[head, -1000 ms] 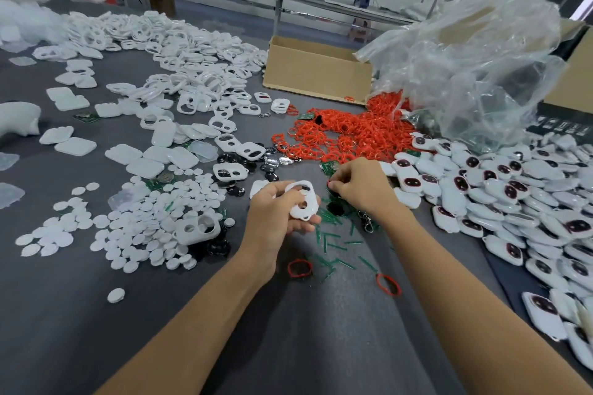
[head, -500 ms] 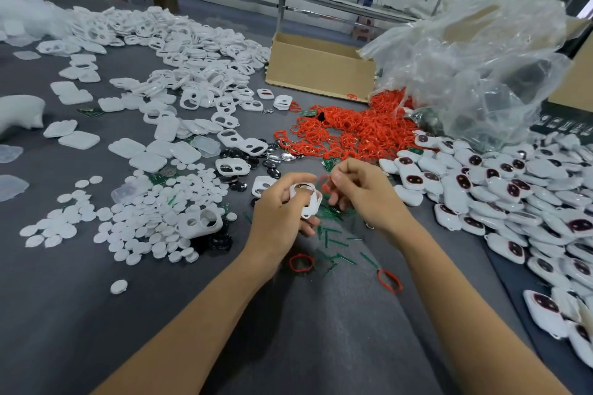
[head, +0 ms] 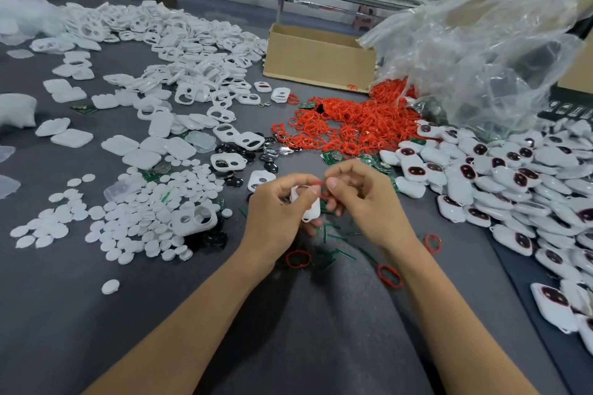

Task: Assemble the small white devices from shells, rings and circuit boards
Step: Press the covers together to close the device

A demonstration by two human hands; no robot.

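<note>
My left hand (head: 279, 212) grips a small white shell (head: 305, 202) just above the grey table, near its centre. Against the shell's upper edge my right hand (head: 362, 199) pinches a red ring (head: 322, 187) between thumb and fingers. The two hands touch over the shell, and much of the shell is hidden by fingers. A heap of red rings (head: 349, 122) lies just beyond the hands. Green circuit boards (head: 333, 155) sit at the heap's near edge. Loose white shells (head: 192, 51) are piled at the far left.
Finished white devices with dark windows (head: 500, 176) are heaped at the right. White round discs (head: 138, 215) spread at the left. A cardboard box (head: 317, 54) and a crumpled clear plastic bag (head: 475, 51) stand behind. Stray red rings (head: 298, 258) and green slivers (head: 333, 234) lie near my wrists.
My right hand came back from the table beyond with a red ring and met the left hand. The left hand turned the shell and drew it in; the ring now sits at the shell.
</note>
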